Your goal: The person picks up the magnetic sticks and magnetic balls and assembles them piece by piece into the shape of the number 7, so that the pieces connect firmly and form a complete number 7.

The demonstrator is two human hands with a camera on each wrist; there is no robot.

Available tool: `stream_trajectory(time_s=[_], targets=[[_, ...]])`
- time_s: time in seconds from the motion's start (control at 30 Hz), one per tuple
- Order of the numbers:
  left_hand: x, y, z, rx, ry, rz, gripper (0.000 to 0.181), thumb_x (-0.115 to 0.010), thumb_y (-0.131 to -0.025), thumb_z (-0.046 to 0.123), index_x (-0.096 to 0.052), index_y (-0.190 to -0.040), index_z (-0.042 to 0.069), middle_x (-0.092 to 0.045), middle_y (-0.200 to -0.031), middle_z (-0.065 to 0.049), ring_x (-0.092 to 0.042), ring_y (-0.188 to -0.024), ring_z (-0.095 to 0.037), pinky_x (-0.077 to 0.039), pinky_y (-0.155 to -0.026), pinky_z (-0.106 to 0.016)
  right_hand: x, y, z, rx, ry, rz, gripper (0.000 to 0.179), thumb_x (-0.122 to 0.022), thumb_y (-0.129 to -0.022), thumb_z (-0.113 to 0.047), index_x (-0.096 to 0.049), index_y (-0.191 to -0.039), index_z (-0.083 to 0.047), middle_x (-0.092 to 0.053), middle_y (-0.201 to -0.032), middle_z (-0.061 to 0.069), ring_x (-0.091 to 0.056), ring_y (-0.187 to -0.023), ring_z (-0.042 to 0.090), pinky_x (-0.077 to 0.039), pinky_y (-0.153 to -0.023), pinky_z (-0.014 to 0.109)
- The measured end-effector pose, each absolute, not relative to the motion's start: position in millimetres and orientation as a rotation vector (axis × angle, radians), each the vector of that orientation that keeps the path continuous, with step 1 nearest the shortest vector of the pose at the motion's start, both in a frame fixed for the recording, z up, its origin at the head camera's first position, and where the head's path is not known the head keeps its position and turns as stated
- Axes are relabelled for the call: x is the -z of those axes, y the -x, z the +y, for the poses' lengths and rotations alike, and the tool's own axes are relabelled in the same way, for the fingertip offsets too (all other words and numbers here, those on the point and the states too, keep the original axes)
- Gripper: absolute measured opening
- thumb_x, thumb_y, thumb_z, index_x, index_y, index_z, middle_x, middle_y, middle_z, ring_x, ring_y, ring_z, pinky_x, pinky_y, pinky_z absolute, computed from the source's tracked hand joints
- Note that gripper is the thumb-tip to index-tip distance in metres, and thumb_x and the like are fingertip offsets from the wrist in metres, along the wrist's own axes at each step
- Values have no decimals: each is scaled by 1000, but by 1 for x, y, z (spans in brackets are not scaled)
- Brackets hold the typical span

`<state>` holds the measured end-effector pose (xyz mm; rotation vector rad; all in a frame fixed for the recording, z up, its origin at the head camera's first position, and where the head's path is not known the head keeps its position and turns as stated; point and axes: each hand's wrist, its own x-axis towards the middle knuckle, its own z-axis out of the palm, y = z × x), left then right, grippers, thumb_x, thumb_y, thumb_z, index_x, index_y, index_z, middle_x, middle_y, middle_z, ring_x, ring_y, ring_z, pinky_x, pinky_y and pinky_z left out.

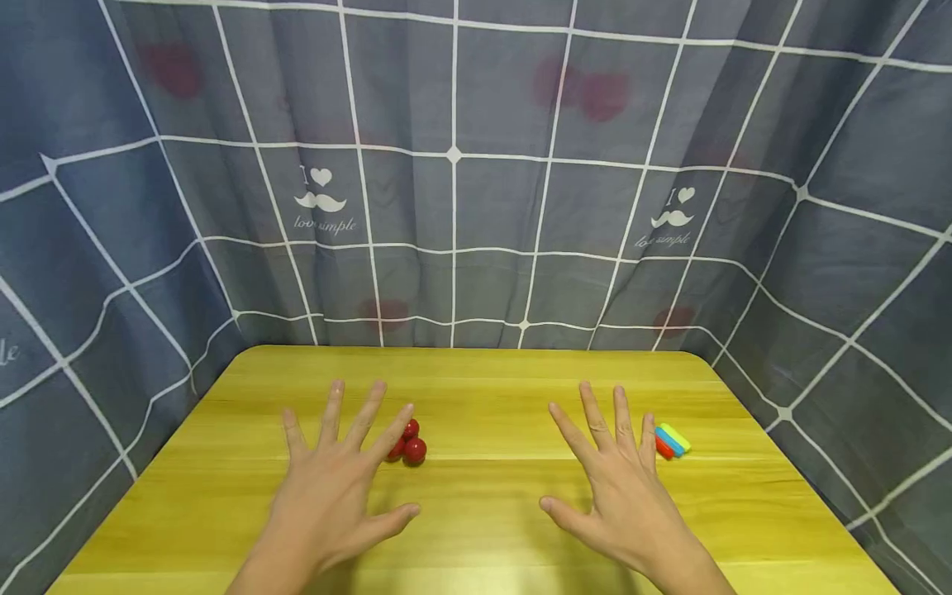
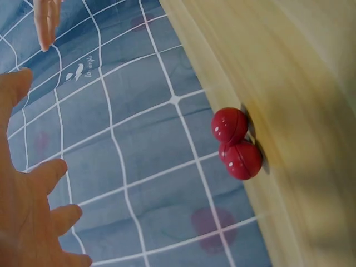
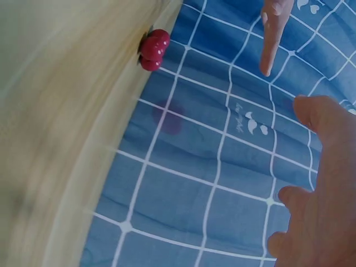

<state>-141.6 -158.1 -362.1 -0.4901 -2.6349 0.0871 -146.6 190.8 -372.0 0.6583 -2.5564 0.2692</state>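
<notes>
My left hand (image 1: 327, 496) hovers over the left half of the table, palm down, its fingers straight and spread. Just past its index finger lies a cluster of shiny red balls (image 1: 415, 450), partly hidden by that finger in the head view. The left wrist view shows the red balls (image 2: 243, 160) bunched together on the wood. My right hand (image 1: 621, 496), also spread with nothing in it, is over the right half. Beside its little finger lie short coloured sticks, a yellow-green stick (image 1: 675, 436), a blue stick (image 1: 668, 442) and a red stick (image 1: 664, 448), side by side.
The yellow wooden table (image 1: 483, 397) has rounded far corners. A grey-blue curtain (image 1: 491, 207) with white grid lines hangs behind it and along both sides, close to the edges.
</notes>
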Motion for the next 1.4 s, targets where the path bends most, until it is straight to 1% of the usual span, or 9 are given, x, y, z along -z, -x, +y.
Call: stream_trajectory(time_s=[0.1,0.27,0.47,0.63,0.87,0.97,1.1,1.27,1.4], targets=[[361,144,-159,-88,490,-2622,100,-32,-71,93,-15,-155,41,-11,-162,-4,-10,-142,-49,6,-94,-78,373,146,192,-261,-648,-2564,93,-59,-80,-72,-23,-155,-30,-1,-163,4,7,-145,42,5,-106,69],[355,149,-163,-77,483,-2585,99,-36,-72,92,-19,-155,38,-9,-163,-3,-12,-142,-50,4,-96,-78,375,147,196,-265,-615,-2584,93,-65,-80,-66,-23,-155,-31,-4,-163,2,-1,-146,38,-8,-109,65],[350,153,-162,-26,483,-2610,97,-35,-75,90,-12,-155,40,-4,-163,-2,-8,-143,-48,-1,-96,-79,375,151,205,-345,-627,-2542,96,-74,-76,-53,-26,-155,-26,-16,-161,3,-22,-143,38,-25,-107,60],[349,159,-159,42,502,-2638,97,-37,-76,88,-10,-155,39,-10,-162,-6,-17,-141,-49,-12,-95,-79,373,160,214,-421,-640,-2534,98,-77,-76,-50,-23,-155,-27,-27,-158,4,-34,-138,35,-35,-100,59],[356,167,-159,217,537,-2683,93,-46,-80,81,-15,-156,36,-15,-161,-8,-35,-134,-48,-32,-96,-70,375,179,225,-445,-624,-2525,95,-77,-78,-48,-25,-155,-23,-38,-151,10,-41,-133,35,-38,-98,58],[362,172,-161,337,563,-2711,92,-56,-82,73,-16,-156,36,-21,-159,-11,-47,-124,-48,-43,-90,-64,379,186,229,-487,-622,-2525,90,-77,-80,-42,-30,-153,-19,-40,-149,9,-41,-132,34,-37,-100,56],[374,182,-168,538,570,-2740,89,-68,-84,55,-20,-156,30,-32,-154,-13,-51,-122,-43,-47,-89,-57,385,195,233,-533,-611,-2540,85,-77,-81,-34,-33,-151,-16,-44,-147,9,-42,-131,35,-36,-100,56],[391,195,-177,772,523,-2733,70,-74,-86,31,-44,-145,10,-51,-141,-11,-57,-117,-32,-48,-92,-49,398,205,240,-547,-589,-2569,81,-77,-81,-30,-37,-149,-13,-49,-141,13,-46,-126,37,-38,-98,56],[402,203,-182,864,500,-2751,52,-75,-85,19,-58,-131,2,-60,-128,-12,-61,-106,-31,-53,-83,-43,408,214,247,-555,-570,-2587,77,-77,-82,-27,-40,-147,-9,-51,-138,15,-48,-123,38,-40,-97,56]])
